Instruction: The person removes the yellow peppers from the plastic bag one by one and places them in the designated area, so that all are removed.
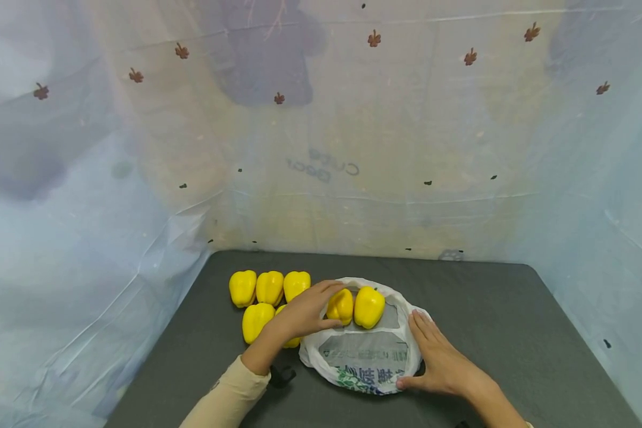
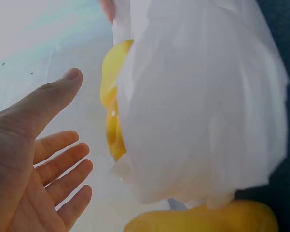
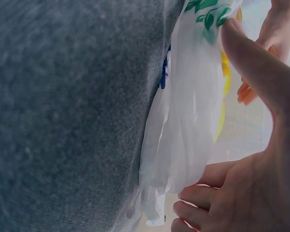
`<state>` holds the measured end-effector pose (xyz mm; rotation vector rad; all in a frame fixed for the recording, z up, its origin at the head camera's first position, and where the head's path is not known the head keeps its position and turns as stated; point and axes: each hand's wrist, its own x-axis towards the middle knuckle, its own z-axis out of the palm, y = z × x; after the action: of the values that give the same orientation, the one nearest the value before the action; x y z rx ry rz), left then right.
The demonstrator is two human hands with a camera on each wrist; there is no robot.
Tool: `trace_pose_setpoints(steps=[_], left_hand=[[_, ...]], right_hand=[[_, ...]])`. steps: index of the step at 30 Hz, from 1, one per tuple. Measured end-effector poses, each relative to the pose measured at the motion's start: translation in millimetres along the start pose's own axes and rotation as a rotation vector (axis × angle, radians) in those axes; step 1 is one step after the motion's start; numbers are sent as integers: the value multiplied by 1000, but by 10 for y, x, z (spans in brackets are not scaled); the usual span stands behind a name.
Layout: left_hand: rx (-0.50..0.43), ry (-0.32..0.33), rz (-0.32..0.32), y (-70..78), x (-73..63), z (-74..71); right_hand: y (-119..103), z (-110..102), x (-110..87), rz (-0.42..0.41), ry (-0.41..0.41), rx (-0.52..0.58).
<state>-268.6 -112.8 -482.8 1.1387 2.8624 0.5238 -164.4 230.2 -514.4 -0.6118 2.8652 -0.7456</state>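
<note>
A white plastic bag point(image 1: 312, 351) with green and blue print lies with its mouth spread wide. Two yellow bell peppers point(image 1: 369, 307) sit inside it toward the far side. My left hand point(image 1: 306, 312) hovers over the bag's left rim with thumb and fingers apart, partly covering the left pepper; in the left wrist view nothing is between its fingers. On the bag's right side, my right hand point(image 1: 443, 361) touches the rim, fingers extended at the back and thumb point(image 3: 248, 58) against the printed front.
Left of the bag, several more yellow bell peppers point(image 1: 258, 321) stand in two rows, some partly hidden by my left hand and arm. All rest on a dark grey table point(image 1: 503, 309). Translucent patterned sheeting point(image 1: 321, 148) hangs behind and at both sides.
</note>
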Motion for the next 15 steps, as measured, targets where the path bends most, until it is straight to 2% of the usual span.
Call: trace_pose_setpoints(steps=[10,15], left_hand=[[-27,-9,4,60,164,23],[3,-21,16,91,244,63]], right_hand=[[-13,-7,8,13,-20,4],[-9,3,19,19,-26,-3]])
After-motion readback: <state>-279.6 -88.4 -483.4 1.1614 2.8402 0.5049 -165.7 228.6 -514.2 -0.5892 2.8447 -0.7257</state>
